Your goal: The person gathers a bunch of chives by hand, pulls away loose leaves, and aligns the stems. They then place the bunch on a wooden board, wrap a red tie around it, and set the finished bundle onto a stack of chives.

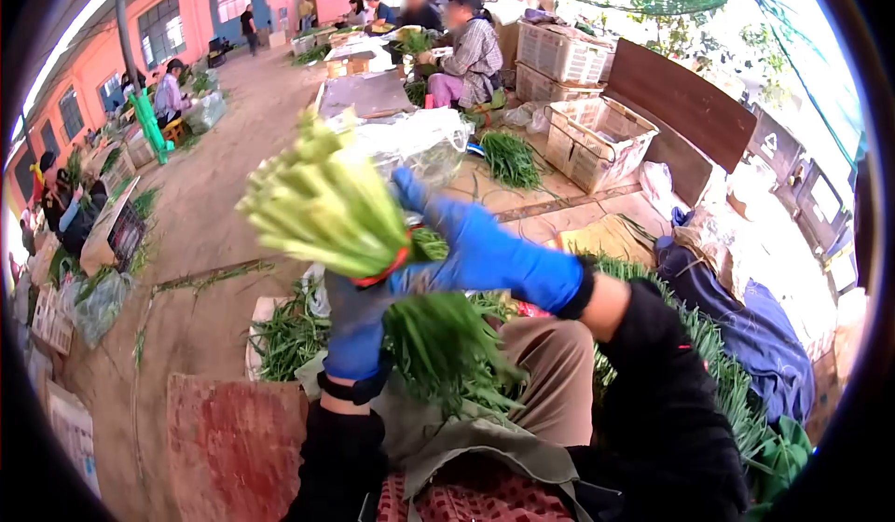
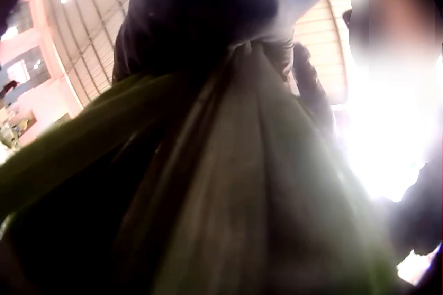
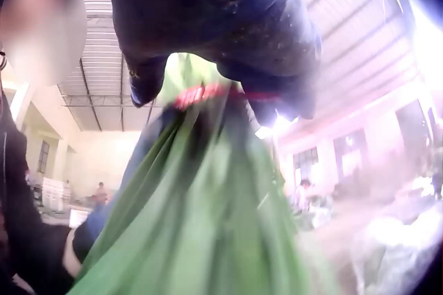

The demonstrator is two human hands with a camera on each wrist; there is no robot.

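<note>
Both hands wear blue gloves and meet around a bunch of long-leaved greens (image 1: 322, 200), raised above the lap. Its pale cut stalks point up and to the left, while dark flat leaves hang below. A red band (image 1: 396, 263) circles the stalks. My left hand (image 1: 352, 322) grips the bunch from underneath, near the band. From the right, my right hand (image 1: 475, 252) holds it at the band, its thumb raised behind the stalks. In the right wrist view the gloved fingers (image 3: 294, 77) curve over the banded part (image 3: 197, 96), with leaves spreading below.
Loose greens (image 1: 289, 336) lie in front of the knees, and more (image 1: 709, 373) are heaped at the right. A reddish board (image 1: 233, 443) is at the lower left. Farther off stand a plastic crate (image 1: 597, 144) and a seated person (image 1: 466, 56) among more greens.
</note>
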